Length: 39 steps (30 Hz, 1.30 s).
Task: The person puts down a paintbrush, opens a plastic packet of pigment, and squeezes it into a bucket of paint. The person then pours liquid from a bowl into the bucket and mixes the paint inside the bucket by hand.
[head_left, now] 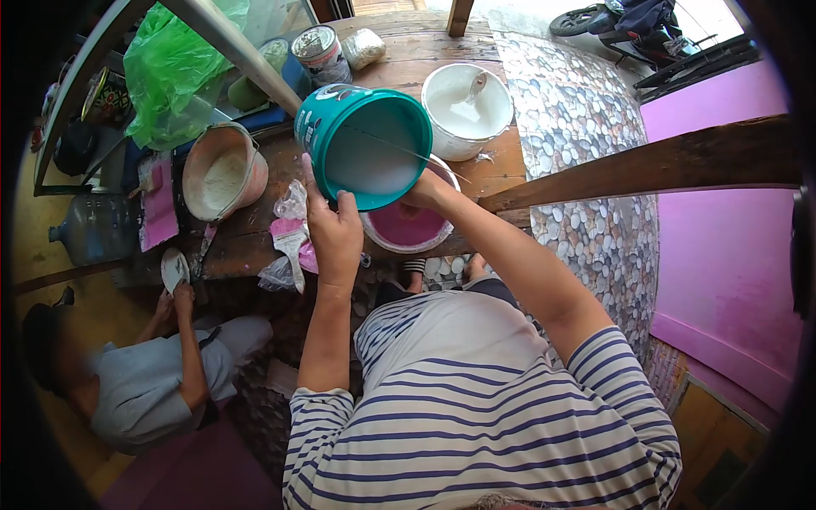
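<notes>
Across the upper middle of the frame, a worn wooden surface [416, 38] carries painting gear on either side of the work. To the right of centre stands a white tub [463, 151] with a white-handled brush [470, 102] in it; at the top are a stained metal can [320, 53] and, in the upper left, a crumpled green plastic bag [174, 72]. Left of centre, a salmon-coloured bucket [257, 178] holds pale matter, beside a pink-smeared board [159, 208]. A wide brush [291, 246], marked white and pink, lies just left of the wearer's forearm. Two members crowd the space: a metal bar [234, 51] slants from the top left to the pail's side, and a wooden beam [637, 161] runs from the right edge almost to the other forearm. At lower left, a seated co-worker [144, 382] holds a pale oval dish [175, 265].

At upper centre, the teal pail [338, 104] is held tilted, its mouth turned toward the viewer; it contains whitish, milky liquid [370, 166], and a thin handle crosses the opening. Below it in the frame, partly covered, is a white-rimmed bucket of pink liquid [408, 249].

The left hand [336, 234] has its grip clamped on the teal pail at lower left, thumb at the rim and fingers along the outer wall. The right hand [429, 194] lies at the pail's lower right; its fingers are hidden, so whether that grip is closed cannot be told.
</notes>
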### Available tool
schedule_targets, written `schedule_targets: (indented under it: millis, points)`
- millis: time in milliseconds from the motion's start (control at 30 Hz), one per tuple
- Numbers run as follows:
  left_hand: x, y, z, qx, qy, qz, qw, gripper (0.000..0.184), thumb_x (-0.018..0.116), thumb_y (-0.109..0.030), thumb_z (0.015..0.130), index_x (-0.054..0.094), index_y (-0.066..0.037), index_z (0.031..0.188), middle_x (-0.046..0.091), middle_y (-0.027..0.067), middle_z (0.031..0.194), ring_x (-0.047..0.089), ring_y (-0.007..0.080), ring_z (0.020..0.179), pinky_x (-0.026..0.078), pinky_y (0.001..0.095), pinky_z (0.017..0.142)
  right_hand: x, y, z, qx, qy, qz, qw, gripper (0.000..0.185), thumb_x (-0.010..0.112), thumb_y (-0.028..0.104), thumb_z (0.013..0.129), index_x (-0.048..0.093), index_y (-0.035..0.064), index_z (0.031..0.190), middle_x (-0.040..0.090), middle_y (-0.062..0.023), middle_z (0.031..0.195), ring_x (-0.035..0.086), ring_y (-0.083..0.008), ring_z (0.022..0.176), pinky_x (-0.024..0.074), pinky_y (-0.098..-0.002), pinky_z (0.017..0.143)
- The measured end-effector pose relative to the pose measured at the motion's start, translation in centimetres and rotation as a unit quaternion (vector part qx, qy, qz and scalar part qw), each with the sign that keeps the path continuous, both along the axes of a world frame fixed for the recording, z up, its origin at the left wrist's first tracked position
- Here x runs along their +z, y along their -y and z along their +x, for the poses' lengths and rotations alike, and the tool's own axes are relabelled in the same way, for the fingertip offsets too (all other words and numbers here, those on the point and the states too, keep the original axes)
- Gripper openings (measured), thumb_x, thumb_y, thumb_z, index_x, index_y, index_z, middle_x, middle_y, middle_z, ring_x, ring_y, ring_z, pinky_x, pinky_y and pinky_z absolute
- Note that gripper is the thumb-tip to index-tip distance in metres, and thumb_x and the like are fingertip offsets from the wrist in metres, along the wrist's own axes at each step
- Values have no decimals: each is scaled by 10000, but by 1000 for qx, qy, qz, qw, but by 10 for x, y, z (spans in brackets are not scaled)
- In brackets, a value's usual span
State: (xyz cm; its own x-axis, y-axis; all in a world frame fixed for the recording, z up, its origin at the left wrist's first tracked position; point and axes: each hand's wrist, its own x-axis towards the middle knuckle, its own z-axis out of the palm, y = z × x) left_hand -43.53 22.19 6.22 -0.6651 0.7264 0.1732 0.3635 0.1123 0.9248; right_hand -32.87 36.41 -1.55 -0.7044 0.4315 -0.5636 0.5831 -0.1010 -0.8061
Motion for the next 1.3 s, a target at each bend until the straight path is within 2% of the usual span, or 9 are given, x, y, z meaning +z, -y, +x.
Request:
schedule_targets:
  millis: [367,667,900,1000,1067,1100,1133,1167,1300]
  points:
    - [-4,-1,3,13,-23,-10,1000,624,477,-40,959,273,5,1546,543,240,1403,567,291,1256,405,364,1062,-25,-2,2,33,24,53,998,337,546,242,935,642,34,1182,729,-182,851,732,-216,628,590,-336,587]
    - [-12,-2,1,24,-42,-11,999,634,495,-43,950,281,2,1544,595,222,1330,620,283,1165,451,362,1008,-1,6,4,-32,-23,39,998,334,567,226,934,639,8,1176,724,-157,819,727,-214,617,587,-342,571]
    - [-9,0,3,28,-62,-12,998,626,492,-41,950,288,10,1540,602,222,1314,626,277,1151,455,361,1000,-27,-1,1,-10,5,58,998,279,610,186,890,655,32,1118,717,-157,826,704,-202,568,576,-358,546]
    - [-6,1,3,29,-84,-2,996,627,492,-38,948,287,13,1539,596,226,1322,621,278,1161,451,360,1006,-45,-6,5,74,-26,236,969,248,637,152,858,671,53,1082,712,-173,855,727,-219,681,573,-361,594]
    - [2,1,4,12,-16,-29,999,648,495,-24,945,248,31,1541,525,319,1371,579,398,1216,452,406,1025,-79,-8,4,100,-137,438,883,268,643,119,836,674,51,1093,709,-212,928,724,-302,856,569,-395,700]
    - [0,1,3,13,-16,-29,999,648,495,-24,945,248,31,1541,525,319,1371,579,398,1216,452,406,1025,-69,-7,3,100,-138,438,883,268,643,119,836,674,51,1093,709,-212,928,724,-302,856,569,-395,700]
    - [-5,1,1,13,-32,-16,999,650,493,-33,949,241,26,1546,536,309,1364,594,382,1198,460,399,1012,-49,-6,1,46,-92,220,970,264,632,111,841,671,48,1094,698,-240,976,701,-347,911,558,-416,752]
    - [-8,0,-1,13,-48,-2,999,653,490,-42,953,234,21,1551,546,298,1357,609,366,1180,468,392,1000,-32,-3,0,-11,-40,-12,999,260,621,103,846,667,44,1095,687,-267,1024,677,-391,967,547,-438,803]
    - [-6,-4,-12,12,45,-4,999,590,472,-64,957,295,45,1509,590,260,1307,626,327,1158,464,376,991,-18,14,7,-89,-184,103,974,228,589,88,862,651,11,1067,669,-308,982,656,-452,905,537,-461,790]
